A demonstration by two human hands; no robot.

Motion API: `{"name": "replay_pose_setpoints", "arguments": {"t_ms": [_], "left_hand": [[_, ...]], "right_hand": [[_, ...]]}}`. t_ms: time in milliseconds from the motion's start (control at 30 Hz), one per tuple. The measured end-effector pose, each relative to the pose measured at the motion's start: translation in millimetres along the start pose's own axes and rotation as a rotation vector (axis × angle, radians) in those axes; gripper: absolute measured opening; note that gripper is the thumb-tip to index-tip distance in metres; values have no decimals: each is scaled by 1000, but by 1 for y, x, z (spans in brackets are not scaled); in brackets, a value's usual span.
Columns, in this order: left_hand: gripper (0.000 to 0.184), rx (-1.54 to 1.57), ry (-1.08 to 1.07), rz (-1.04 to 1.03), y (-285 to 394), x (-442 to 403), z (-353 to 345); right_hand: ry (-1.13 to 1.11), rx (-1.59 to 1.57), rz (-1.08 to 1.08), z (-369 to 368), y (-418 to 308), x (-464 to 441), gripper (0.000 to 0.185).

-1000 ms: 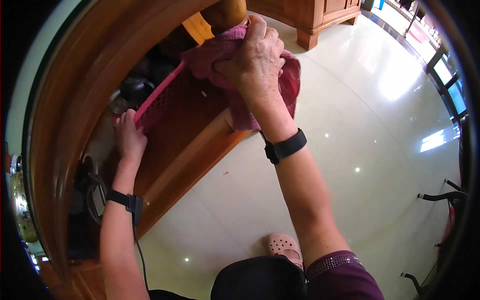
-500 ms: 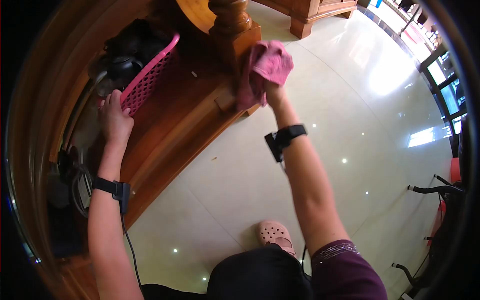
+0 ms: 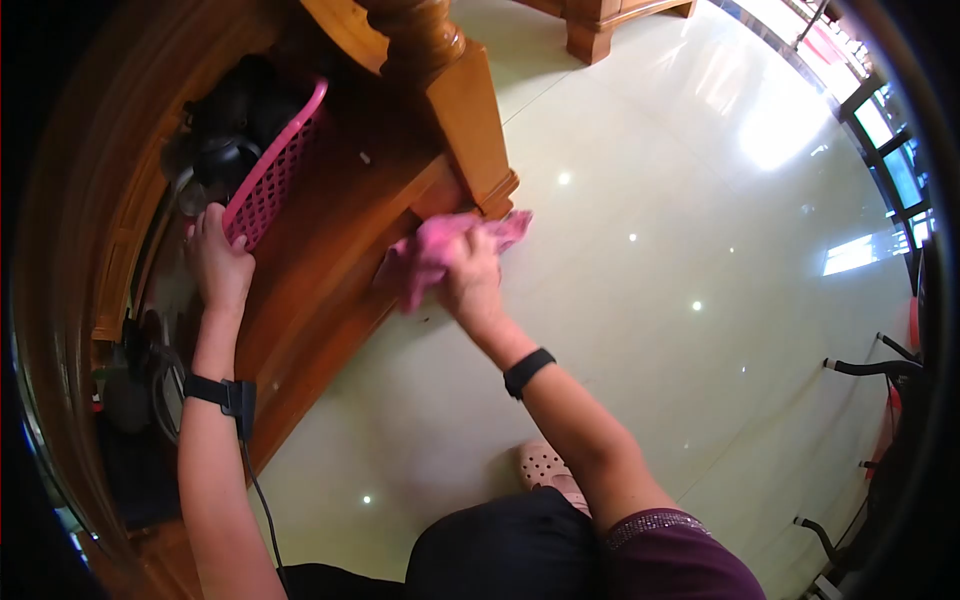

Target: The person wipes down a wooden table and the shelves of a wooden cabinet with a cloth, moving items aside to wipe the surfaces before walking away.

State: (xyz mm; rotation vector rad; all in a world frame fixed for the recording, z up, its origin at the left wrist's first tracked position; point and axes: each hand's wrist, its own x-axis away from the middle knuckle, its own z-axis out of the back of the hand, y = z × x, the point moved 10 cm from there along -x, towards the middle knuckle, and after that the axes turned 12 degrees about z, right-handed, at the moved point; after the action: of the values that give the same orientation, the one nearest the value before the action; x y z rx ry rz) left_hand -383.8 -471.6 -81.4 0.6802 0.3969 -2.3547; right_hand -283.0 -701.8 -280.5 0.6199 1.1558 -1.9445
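My left hand [image 3: 221, 262] grips the near end of a pink perforated basket [image 3: 272, 185], which sits tilted on the wooden shelf [image 3: 300, 270] of a piece of furniture. Dark items [image 3: 228, 155] lie in or behind the basket; I cannot make out their kind. My right hand [image 3: 474, 282] is closed on a crumpled pink cloth [image 3: 445, 245]. The cloth lies against the shelf's front edge, at the foot of a carved wooden post [image 3: 470, 125], and is slightly blurred. Part of the cloth is hidden under my fingers.
A small white scrap [image 3: 365, 158] lies on the shelf. Glossy pale floor tiles [image 3: 620, 330] spread to the right. Another wooden furniture leg [image 3: 588, 40] stands at the back. Black chair legs [image 3: 865, 368] stick out at the right. Cables [image 3: 165, 375] hang at the left.
My right hand has brought the cloth from beside the post down and left onto the shelf's front edge. My left hand still holds the basket. The view has shifted slightly.
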Motion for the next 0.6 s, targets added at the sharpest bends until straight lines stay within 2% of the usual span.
{"name": "replay_pose_setpoints", "arguments": {"t_ms": [33,100,133,233,300,333,367,433,500,567,600], "left_hand": [[38,-18,2,7,-1,1,-1],[39,-35,7,9,-1,0,-2],[39,-20,-29,17,-3,0,-5],[40,-35,-30,8,-5,0,-6],[40,-48,-13,-17,-2,5,-5],[40,-50,-16,-4,-2,3,-5],[40,-52,-17,12,-3,1,-5],[39,-54,-21,27,-4,2,-4],[39,-45,-22,30,-1,2,-4],[39,-22,-3,4,-4,1,-4],[39,-24,4,0,-2,0,-1]], "right_hand": [[-106,-79,7,4,-18,0,39],[-155,-352,54,8,-36,1,45],[-214,-466,-162,-2,-20,6,51],[240,-323,-244,53,3,-19,47],[163,-121,-90,45,6,-32,43],[1,47,-76,23,8,-35,36],[-1,49,-74,19,9,-31,36],[-199,118,-41,7,-3,-33,34],[-255,9,50,-6,-19,-20,33],[-255,-333,75,-15,-29,-7,29],[-296,-421,-50,-5,-25,-9,28]]}}
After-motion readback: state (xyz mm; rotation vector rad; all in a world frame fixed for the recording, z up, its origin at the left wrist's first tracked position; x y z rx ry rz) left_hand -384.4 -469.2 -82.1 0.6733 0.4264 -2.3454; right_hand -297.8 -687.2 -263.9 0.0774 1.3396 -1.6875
